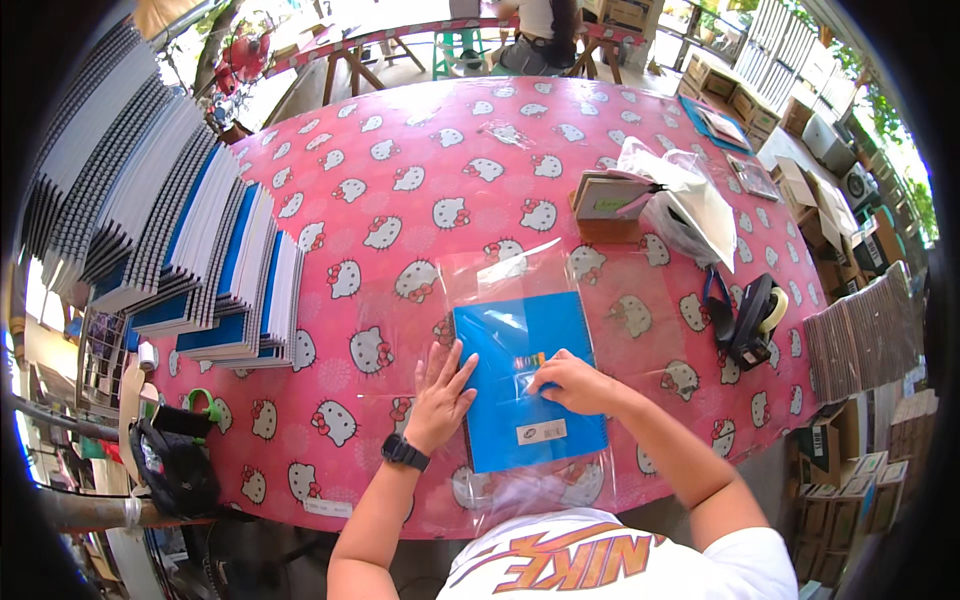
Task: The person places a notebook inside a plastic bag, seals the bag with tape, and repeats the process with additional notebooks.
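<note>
A blue spiral notebook (pixel 500 375) lies on the pink patterned tabletop in front of me, with a sheet of clear plastic (pixel 510 270) reaching past its far and near ends. The spiral edge is on the right, and a white label sits low on the cover. My left hand (pixel 440 393) rests flat along the notebook's left edge, fingers stretched out; a dark watch is on that wrist. Over the middle of the cover, my right hand (pixel 572 382) has its fingers curled and pinched together, touching the surface. Whatever is between those fingertips is too small to make out.
Tall stacks of spiral notebooks (pixel 200 235) fill the left side. Rightward stand a black tape dispenser (pixel 752 325), blue-handled scissors (pixel 716 300), a small box (pixel 607 205) and crumpled clear plastic (pixel 690 190). A black bag (pixel 172 470) is at lower left. Another person (pixel 540 45) sits beyond.
</note>
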### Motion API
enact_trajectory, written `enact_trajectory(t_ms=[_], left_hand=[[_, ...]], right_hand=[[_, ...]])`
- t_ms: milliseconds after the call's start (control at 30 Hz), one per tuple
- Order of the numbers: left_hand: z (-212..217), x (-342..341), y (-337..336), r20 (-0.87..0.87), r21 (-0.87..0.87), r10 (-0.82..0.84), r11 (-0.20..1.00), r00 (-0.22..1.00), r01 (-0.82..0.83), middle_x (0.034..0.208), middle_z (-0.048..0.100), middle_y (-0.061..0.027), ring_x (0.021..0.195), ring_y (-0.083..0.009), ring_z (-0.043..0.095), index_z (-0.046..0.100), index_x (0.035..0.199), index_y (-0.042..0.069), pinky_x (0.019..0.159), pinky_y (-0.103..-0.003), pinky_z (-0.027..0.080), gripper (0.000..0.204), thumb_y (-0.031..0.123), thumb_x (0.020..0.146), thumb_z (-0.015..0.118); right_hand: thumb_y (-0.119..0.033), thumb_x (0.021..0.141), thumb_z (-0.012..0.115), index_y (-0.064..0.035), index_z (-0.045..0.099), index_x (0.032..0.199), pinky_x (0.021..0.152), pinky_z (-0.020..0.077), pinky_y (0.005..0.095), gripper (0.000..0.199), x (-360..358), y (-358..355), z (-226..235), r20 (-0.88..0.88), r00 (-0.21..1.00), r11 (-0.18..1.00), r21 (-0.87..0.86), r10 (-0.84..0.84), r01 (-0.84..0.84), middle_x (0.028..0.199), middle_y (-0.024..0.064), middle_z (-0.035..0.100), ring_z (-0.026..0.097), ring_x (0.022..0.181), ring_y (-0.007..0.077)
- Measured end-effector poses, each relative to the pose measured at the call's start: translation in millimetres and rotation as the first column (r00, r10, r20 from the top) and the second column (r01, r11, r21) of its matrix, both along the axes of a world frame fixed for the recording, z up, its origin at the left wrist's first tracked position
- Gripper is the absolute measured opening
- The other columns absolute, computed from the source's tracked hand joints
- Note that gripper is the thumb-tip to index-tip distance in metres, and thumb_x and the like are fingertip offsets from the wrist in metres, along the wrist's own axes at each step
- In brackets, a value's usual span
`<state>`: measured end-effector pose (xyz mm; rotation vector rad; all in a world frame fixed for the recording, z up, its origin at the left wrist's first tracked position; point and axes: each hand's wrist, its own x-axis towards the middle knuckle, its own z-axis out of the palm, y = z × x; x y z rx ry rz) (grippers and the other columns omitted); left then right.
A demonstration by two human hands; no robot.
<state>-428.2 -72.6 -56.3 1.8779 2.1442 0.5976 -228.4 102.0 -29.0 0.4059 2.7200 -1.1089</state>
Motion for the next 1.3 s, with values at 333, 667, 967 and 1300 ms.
enact_trajectory(t_ms=[333,667,967,1300], left_hand=[[-18.2,8.8,5.1,0.243,0.064,-0.029,0.998,0.97,0.013,0.148,0.001,-0.0168,0.137,-0.0309,-0.001,0.008,0.142,0.006,0.107,-0.05,0.001,0.067,0.038,0.091,0.038],[8.8,15.9,18.7,-0.083,-0.095,-0.089,0.992,0.993,0.081,0.149,0.011,-0.002,0.135,-0.0391,-0.003,0.03,0.138,0.027,0.103,-0.062,0.005,0.072,0.06,0.076,0.052],[22.8,33.1,38.6,-0.273,-0.173,-0.124,0.982,0.954,0.078,0.148,0.013,-0.0013,0.135,-0.0395,-0.004,0.032,0.136,0.034,0.095,-0.07,-0.002,0.07,0.064,0.075,0.048],[22.0,49.7,60.2,-0.267,-0.151,-0.094,0.987,0.959,0.054,0.147,0.018,-0.003,0.137,-0.03,0.005,0.034,0.136,0.032,0.1,-0.065,-0.001,0.073,0.066,0.073,0.049]], right_hand=[[-0.074,0.051,0.061,-0.0178,0.02,0.141,0.102,-0.0001,0.0618,0.114,13.5,4.7,3.1,0.005,0.997,0.873,0.484,-0.076,0.064,0.148,0.0165,0.0,-0.011,0.135,0.0373],[-0.071,0.046,0.068,-0.0221,0.015,0.142,0.09,-0.0013,0.0738,0.12,-17.3,-19.8,16.5,0.121,0.974,0.878,0.465,-0.19,0.113,0.142,0.0322,-0.005,-0.015,0.128,0.0513],[-0.07,0.045,0.069,-0.0229,0.011,0.143,0.092,-0.0011,0.0726,0.123,-19.4,-18.1,18.9,0.16,0.965,0.877,0.467,-0.209,0.112,0.142,0.0318,-0.003,-0.012,0.129,0.0516],[-0.037,0.074,0.062,-0.0198,0.031,0.135,0.1,0.0108,0.0634,0.071,44.7,-87.3,-34.2,-0.266,0.958,0.726,0.68,0.107,0.107,0.144,0.0105,0.023,0.014,0.134,0.0327]])
